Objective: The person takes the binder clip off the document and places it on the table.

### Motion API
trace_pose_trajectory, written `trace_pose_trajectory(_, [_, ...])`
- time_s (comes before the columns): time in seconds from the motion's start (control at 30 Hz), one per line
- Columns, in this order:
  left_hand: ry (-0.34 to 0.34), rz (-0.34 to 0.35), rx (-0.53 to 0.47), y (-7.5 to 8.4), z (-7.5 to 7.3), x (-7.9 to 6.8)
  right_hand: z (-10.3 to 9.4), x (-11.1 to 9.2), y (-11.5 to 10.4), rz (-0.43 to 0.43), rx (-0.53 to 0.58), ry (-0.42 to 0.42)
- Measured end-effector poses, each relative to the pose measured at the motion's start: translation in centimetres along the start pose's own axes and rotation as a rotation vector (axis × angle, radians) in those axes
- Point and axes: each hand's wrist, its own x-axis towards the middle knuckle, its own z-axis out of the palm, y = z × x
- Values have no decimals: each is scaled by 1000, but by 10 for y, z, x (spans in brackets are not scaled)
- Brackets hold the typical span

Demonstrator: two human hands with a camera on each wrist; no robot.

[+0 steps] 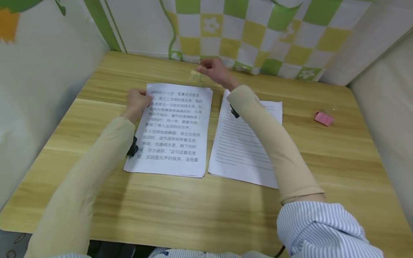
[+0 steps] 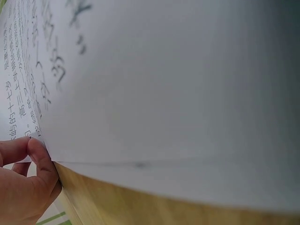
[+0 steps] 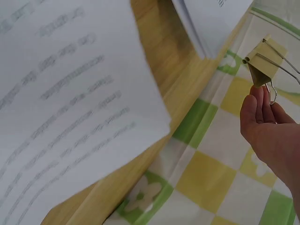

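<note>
My left hand (image 1: 137,102) pinches the upper left edge of a stack of printed sheets (image 1: 174,132). In the left wrist view, the thumb and fingers (image 2: 42,159) meet at the paper's corner. Beyond the sheets, near the table's back edge, my right hand (image 1: 217,72) holds a yellow binder clip (image 3: 266,60) by one of its wire handles. The clip hangs free of the paper, and its other wire handle sticks out to the side in the right wrist view. Beneath the right forearm lies a second stack of printed sheets (image 1: 238,150), partly hidden by the sleeve.
A pink binder clip (image 1: 323,118) lies on the wooden table (image 1: 348,172) at the right. Behind the table hangs a green and yellow checked cloth (image 1: 255,32). Pale fabric walls stand on both sides.
</note>
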Motion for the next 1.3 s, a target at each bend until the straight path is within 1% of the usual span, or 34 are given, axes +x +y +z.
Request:
trace_pose_trajectory(0.03, [3, 5, -3, -1, -2, 0, -5, -1, 2, -4, -1, 9])
trace_pose_trajectory(0.1, [2, 6, -3, -1, -4, 1, -16, -5, 7, 17, -13, 20])
trace_pose_trajectory(0.17, [1, 4, -2, -1, -7, 1, -28, -10, 13, 54, -7, 15])
trace_pose_trajectory(0.27, [-7, -6, 6, -2, -10, 3, -45, -18, 22, 147, 1, 11])
trace_pose_trajectory(0.33, [-10, -12, 11, -3, -12, 4, -56, -23, 31, 173, 8, 18])
trace_pose_trajectory(0.47, [-27, -12, 14, -5, -15, 5, -75, -34, 46, 223, 3, 80])
trace_pose_trajectory(0.53, [-31, -10, 14, -6, -17, 5, -84, -41, 53, 260, -5, 104])
trace_pose_trajectory(0.63, [-29, -10, 12, -7, -19, 5, -96, -52, 63, 298, 10, 113])
trace_pose_trajectory(0.73, [-28, -11, 15, -8, -21, 4, -107, -63, 71, 316, 18, 122])
trace_pose_trajectory(0.87, [-22, -13, 16, -10, -23, 6, -120, -77, 80, 318, 15, 134])
trace_pose_trajectory(0.97, [-14, -17, 17, -11, -25, 7, -130, -86, 86, 333, 8, 127])
trace_pose_trajectory(1.1, [-14, -23, 17, -13, -28, 7, -141, -96, 95, 346, -21, 145])
trace_pose_trajectory(1.2, [-15, -24, 14, -14, -30, 8, -149, -105, 101, 341, -35, 153])
trace_pose_trajectory(1.3, [-16, -25, 10, -17, -32, 10, -157, -115, 106, 361, -57, 142])
